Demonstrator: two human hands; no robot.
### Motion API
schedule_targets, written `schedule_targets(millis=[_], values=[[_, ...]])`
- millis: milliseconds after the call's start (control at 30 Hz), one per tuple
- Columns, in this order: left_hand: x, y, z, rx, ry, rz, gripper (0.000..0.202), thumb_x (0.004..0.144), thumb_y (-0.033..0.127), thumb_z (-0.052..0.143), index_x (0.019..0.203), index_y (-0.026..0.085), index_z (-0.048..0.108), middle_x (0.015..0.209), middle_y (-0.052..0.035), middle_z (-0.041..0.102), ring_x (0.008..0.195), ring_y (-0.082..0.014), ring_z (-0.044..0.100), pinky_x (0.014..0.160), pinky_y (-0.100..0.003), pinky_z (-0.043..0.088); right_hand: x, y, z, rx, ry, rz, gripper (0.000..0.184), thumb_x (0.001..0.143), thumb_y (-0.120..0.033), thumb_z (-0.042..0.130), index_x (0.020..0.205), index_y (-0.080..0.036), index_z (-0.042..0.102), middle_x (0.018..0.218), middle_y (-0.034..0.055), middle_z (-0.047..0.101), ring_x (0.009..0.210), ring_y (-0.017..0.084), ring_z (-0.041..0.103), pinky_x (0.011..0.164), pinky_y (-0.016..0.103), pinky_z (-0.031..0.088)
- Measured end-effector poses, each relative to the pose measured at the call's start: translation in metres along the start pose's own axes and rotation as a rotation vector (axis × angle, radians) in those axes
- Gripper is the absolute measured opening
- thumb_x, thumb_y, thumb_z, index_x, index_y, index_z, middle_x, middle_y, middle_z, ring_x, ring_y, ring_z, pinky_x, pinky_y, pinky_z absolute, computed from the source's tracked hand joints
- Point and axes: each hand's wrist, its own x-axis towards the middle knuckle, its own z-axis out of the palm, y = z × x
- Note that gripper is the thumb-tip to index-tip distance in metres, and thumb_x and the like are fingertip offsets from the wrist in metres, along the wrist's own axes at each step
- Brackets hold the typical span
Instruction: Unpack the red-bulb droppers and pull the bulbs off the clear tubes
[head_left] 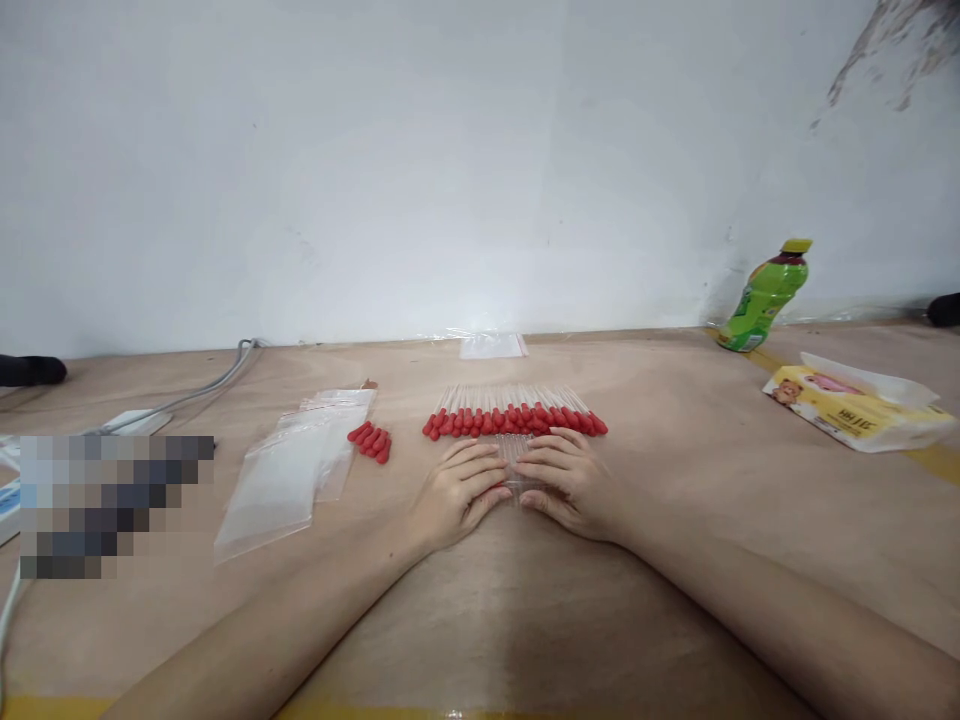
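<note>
My left hand [465, 485] and my right hand [570, 480] face each other low over the table, fingers bent inward. Between them lies a small set of thin clear tubes [514, 450], partly hidden by my fingers; both hands hold it from the sides. A bit of red shows by my left fingertips. Just beyond my hands, a row of droppers with red rubber bulbs [517, 418] lies side by side, clear stems pointing to the wall. Left of the row is a small pile of loose red bulbs [369, 441].
Clear zip bags [289, 465] overlap on the left, and another bag [493, 346] lies by the wall. A grey cable [217, 385] and a blurred-out item [112, 510] are at far left. On the right are a green bottle [763, 300] and a yellow tissue pack [855, 405].
</note>
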Motion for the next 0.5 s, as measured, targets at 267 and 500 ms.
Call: schedule_targets(millis=[267, 500], values=[[0.0008, 0.0032, -0.0046, 0.045, -0.039, 0.005, 0.014, 0.081, 0.022, 0.054, 0.093, 0.018, 0.061, 0.098, -0.0039, 0.067, 0.103, -0.0194, 0.056, 0.096, -0.041, 0.038, 0.0010, -0.0027, 0.0092, 0.055, 0.069, -0.063, 0.013, 0.084, -0.021, 0.050, 0.089, -0.020, 0.061, 0.089, 0.0016, 0.068, 0.091, 0.014, 0.059, 0.091, 0.037, 0.037], [0.0024, 0.0071, -0.0087, 0.051, -0.099, -0.002, 0.013, 0.083, 0.021, 0.050, 0.091, 0.017, 0.060, 0.101, -0.0050, 0.066, 0.107, -0.0186, 0.054, 0.101, -0.041, 0.033, 0.0007, -0.0061, 0.0101, 0.142, 0.086, -0.112, 0.012, 0.084, -0.015, 0.047, 0.088, -0.016, 0.058, 0.086, 0.0057, 0.065, 0.092, 0.015, 0.058, 0.083, 0.029, 0.047]])
